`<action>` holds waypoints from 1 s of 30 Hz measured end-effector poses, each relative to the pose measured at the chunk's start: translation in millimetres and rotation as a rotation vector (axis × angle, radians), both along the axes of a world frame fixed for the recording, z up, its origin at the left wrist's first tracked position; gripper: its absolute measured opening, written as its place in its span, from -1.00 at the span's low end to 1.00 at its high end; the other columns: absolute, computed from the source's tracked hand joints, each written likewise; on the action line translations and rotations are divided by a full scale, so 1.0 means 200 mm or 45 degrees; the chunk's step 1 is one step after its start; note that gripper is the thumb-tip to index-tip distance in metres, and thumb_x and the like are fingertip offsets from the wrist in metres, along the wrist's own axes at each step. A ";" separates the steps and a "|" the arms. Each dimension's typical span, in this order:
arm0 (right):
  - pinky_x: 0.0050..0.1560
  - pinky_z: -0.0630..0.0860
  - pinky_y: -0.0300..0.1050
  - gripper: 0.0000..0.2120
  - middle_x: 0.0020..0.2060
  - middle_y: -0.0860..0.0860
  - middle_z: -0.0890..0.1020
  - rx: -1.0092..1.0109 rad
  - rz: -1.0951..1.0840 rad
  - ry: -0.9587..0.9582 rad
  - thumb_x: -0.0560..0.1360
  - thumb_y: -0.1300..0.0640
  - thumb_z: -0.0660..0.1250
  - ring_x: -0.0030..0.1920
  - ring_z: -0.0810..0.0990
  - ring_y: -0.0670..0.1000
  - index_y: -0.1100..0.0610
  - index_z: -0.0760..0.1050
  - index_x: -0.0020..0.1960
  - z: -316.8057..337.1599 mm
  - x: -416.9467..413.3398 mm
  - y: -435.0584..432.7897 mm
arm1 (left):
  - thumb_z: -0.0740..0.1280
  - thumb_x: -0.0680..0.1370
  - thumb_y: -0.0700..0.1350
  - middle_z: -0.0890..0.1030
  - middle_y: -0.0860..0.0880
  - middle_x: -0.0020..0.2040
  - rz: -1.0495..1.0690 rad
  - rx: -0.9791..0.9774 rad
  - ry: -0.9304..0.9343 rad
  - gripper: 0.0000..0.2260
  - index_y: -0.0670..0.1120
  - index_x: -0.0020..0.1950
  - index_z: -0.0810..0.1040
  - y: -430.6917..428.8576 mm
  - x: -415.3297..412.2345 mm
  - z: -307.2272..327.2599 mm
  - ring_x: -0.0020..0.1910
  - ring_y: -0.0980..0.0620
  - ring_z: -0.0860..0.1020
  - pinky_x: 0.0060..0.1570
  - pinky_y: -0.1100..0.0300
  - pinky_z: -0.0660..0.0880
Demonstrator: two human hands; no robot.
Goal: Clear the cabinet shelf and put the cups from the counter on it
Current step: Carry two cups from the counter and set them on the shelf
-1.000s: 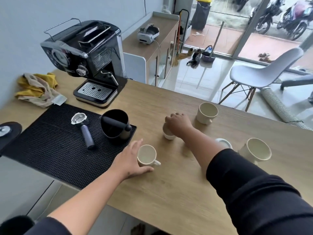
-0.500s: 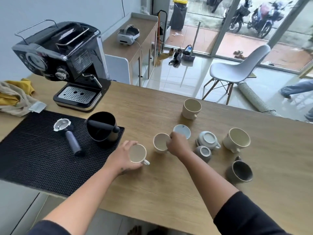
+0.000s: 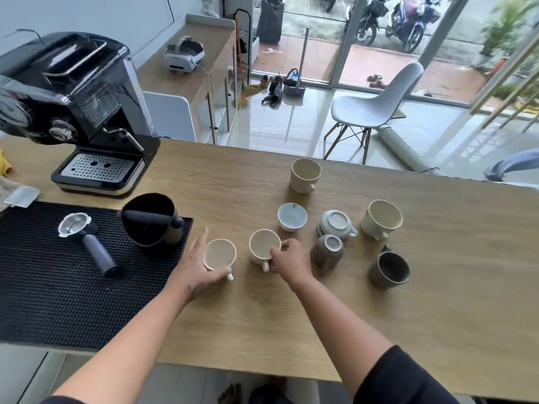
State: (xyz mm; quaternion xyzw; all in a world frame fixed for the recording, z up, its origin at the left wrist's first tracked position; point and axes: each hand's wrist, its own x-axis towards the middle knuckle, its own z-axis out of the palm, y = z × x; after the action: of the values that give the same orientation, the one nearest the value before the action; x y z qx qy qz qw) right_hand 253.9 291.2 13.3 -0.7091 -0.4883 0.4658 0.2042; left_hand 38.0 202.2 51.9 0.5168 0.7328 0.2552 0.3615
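Left hand (image 3: 194,273) cupped round matte cream cup (image 3: 219,253), thumb by its handle; right hand (image 3: 289,261) pinching rim of second cream cup (image 3: 263,246); both upright, side by side on wooden surface (image 3: 239,322), beside black mat (image 3: 43,290).

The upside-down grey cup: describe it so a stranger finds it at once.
On the wooden counter, look right of the black mat. Beside the right hand stands a grey cup, base up. The white cup behind it is inverted too, but this one is dark.
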 end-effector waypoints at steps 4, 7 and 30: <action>-0.19 0.68 0.08 -0.76 -0.09 0.12 0.65 -0.009 -0.068 0.207 0.41 0.00 0.36 -0.28 0.72 0.06 0.13 0.49 -0.01 0.18 -0.03 -0.09 | 0.43 0.29 0.31 0.44 -0.13 0.35 0.646 0.012 -0.362 -0.15 -0.12 0.42 0.32 -0.07 0.11 -0.02 0.29 -0.05 0.45 0.28 0.04 0.41; -0.22 0.68 0.02 -0.76 -0.05 0.16 0.63 -0.043 -0.128 0.276 0.48 0.06 0.38 -0.25 0.72 0.09 0.18 0.47 0.04 0.20 -0.03 -0.10 | 0.43 0.29 0.33 0.57 -0.04 0.07 0.861 -0.153 -0.528 -0.33 -0.14 0.17 0.53 -0.10 0.18 -0.03 0.08 -0.08 0.55 0.09 0.06 0.48; -0.33 0.60 -0.12 -0.81 -0.20 0.21 0.65 -0.162 -0.307 0.560 0.47 0.27 0.30 -0.29 0.70 0.10 0.23 0.39 0.07 0.20 -0.09 -0.21 | 0.56 0.37 -0.07 0.53 -0.06 -0.11 1.258 -0.358 -1.419 -0.67 -0.14 0.05 0.60 -0.01 0.46 0.01 0.03 0.00 0.51 0.00 0.10 0.49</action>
State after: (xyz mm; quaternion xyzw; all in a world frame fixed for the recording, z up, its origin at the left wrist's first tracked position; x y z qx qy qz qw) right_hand 236.4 249.1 53.3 -0.6554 -0.3138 0.6108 0.3146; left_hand 129.0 199.7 53.0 -0.1280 0.6138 0.5151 0.5845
